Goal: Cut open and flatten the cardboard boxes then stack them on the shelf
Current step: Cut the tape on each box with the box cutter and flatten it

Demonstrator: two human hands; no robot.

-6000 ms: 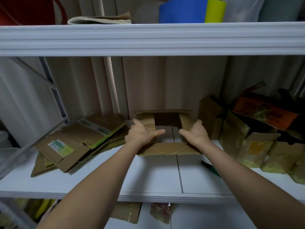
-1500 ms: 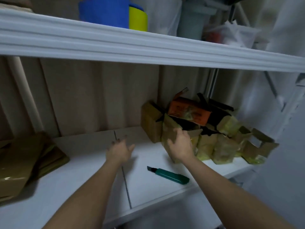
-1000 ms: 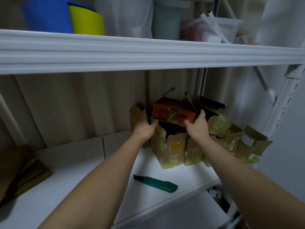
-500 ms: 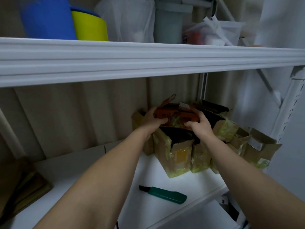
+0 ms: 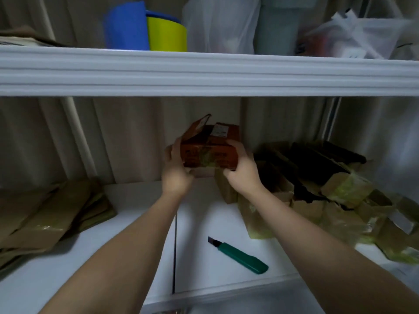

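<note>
Both hands are raised above the white shelf (image 5: 136,257) and hold an orange-brown cardboard box (image 5: 209,152) between them, clear of the shelf surface and in front of the pale ribbed back wall (image 5: 127,137). The left hand (image 5: 175,172) grips the box's left end, with its fingers curled round the far side and the palm under the lower corner. The right hand (image 5: 243,175) grips the right end, the thumb lying along the box's upper front edge and the fingers wrapped beneath. One flap (image 5: 197,128) at the box's top left stands open and tilts upward; a small pale label shows on the top face. To the right of the hands, a heap of unflattened boxes (image 5: 328,196) in brown, yellow-green and black crowds the right part of the shelf, leaning against one another. At the left end of the shelf lies a stack of flattened cardboard (image 5: 45,218), well apart from the held box. A green utility knife (image 5: 240,257) lies flat on the shelf near its front edge, between the two forearms and untouched by either hand. On the upper shelf (image 5: 204,71) stand a blue container (image 5: 125,28) touching a yellow one (image 5: 166,34), with pale plastic bags (image 5: 220,23) further right.
</note>
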